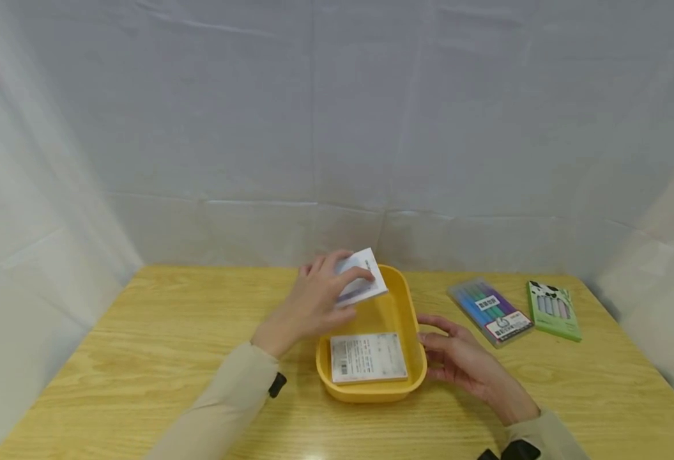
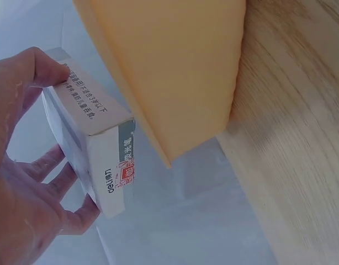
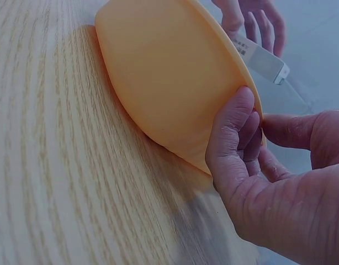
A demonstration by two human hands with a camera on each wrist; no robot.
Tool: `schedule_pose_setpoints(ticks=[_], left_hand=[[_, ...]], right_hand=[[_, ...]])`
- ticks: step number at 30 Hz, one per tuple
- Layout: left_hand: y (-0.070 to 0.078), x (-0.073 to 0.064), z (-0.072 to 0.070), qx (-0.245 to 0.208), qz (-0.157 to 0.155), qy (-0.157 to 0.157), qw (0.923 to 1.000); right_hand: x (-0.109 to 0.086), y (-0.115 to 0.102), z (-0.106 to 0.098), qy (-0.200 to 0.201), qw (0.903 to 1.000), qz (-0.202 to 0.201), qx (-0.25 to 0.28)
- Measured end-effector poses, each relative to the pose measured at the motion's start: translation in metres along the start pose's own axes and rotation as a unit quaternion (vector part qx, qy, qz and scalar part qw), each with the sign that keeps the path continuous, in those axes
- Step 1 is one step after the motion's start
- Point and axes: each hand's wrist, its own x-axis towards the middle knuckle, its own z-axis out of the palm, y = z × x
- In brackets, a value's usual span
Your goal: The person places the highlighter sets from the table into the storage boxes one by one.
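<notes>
A white box of highlighters (image 1: 369, 263), lettered "deli" on its end (image 2: 111, 176), is held in my left hand (image 1: 314, 300) above the far part of a yellow plastic basket (image 1: 410, 319). Thumb and fingers grip opposite sides of the box, which tilts. Inside the basket, at its near end, lies another flat box (image 1: 368, 358) with printed text and a barcode facing up. My right hand (image 1: 469, 361) pinches the basket's right rim; the right wrist view shows its fingers (image 3: 230, 121) against the basket wall.
To the right on the wooden table (image 1: 199, 338) lie a clear case of coloured pens (image 1: 489, 310) and a green box of pastel markers (image 1: 554, 310), side by side. A pale sheet (image 1: 342, 128) hangs behind the table's back edge.
</notes>
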Motion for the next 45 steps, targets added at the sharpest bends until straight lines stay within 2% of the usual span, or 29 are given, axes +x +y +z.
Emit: schedule_pose_setpoints(ticks=[6, 20, 28, 35, 45], left_hand=[[0.004, 0.006, 0.004, -0.007, -0.002, -0.027, 0.9996], [0.003, 0.014, 0.022, -0.021, -0.002, -0.098, 0.9949], [0.000, 0.017, 0.035, 0.008, -0.020, -0.147, 0.9889], [-0.002, 0.018, 0.044, 0.015, -0.028, -0.161, 0.9864], [-0.005, 0.018, 0.049, 0.017, -0.028, -0.177, 0.9836]], right_hand=[[0.000, 0.000, 0.000, 0.003, 1.0000, 0.003, -0.001], [-0.001, -0.001, 0.001, 0.006, 1.0000, 0.001, -0.005], [-0.001, -0.001, 0.001, 0.007, 1.0000, 0.004, -0.005], [-0.001, 0.000, 0.001, 0.002, 1.0000, 0.003, 0.000], [-0.001, 0.000, 0.001, 0.003, 1.0000, 0.003, 0.002]])
